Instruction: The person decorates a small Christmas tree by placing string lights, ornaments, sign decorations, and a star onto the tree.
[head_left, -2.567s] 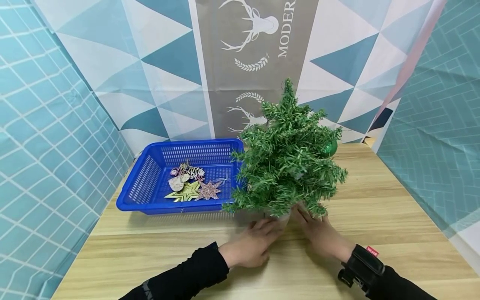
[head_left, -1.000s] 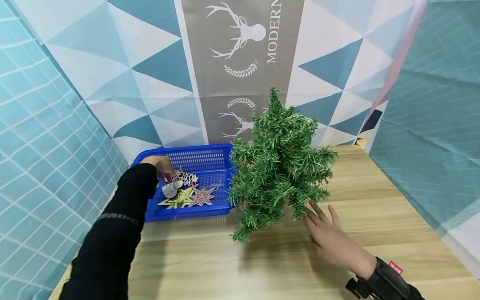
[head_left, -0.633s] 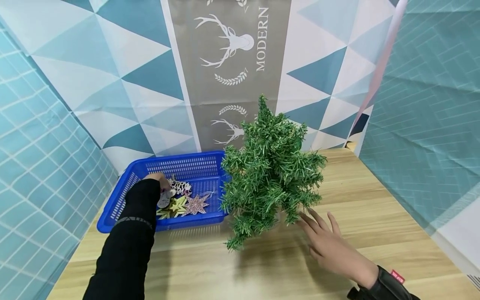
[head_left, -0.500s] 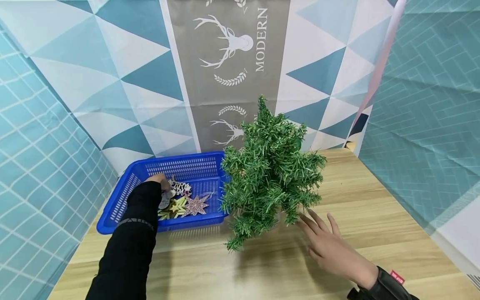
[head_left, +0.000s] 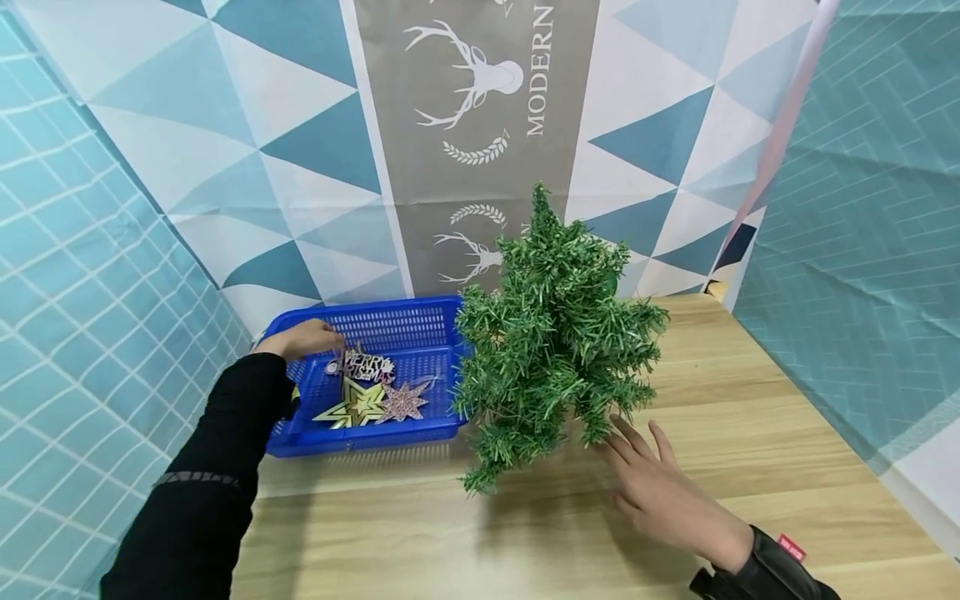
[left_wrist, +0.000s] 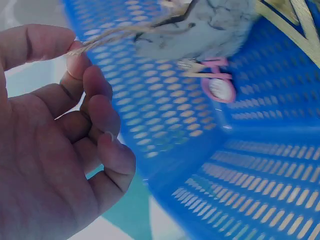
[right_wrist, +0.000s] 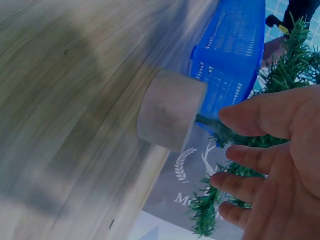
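Note:
My left hand (head_left: 303, 337) is over the left part of the blue basket (head_left: 420, 429). In the left wrist view, its thumb and forefinger pinch a thin twine loop (left_wrist: 107, 36). From that loop hangs a flat whitish ornament (left_wrist: 210, 30) with dark marks, its outline blurred. My right hand (head_left: 667, 500) has its fingers spread beside the lower right branches of a small green Christmas tree (head_left: 558, 333). The right wrist view shows the tree's pale round base (right_wrist: 170, 110) standing on the table, with the right palm bare.
In the basket lie a gold star (head_left: 352, 407), a pink glitter star (head_left: 405, 402) and a "Merry Christmas" cutout (head_left: 367, 367). A pink-rimmed trinket (left_wrist: 219, 89) is near the basket wall. Behind the wooden table (head_left: 420, 533) hangs a patterned cloth (head_left: 480, 108).
Both hands were at the tree's base; the left went into the basket, took the whitish ornament by its twine and lifted it. The tree's green ball has turned from the right side toward the back.

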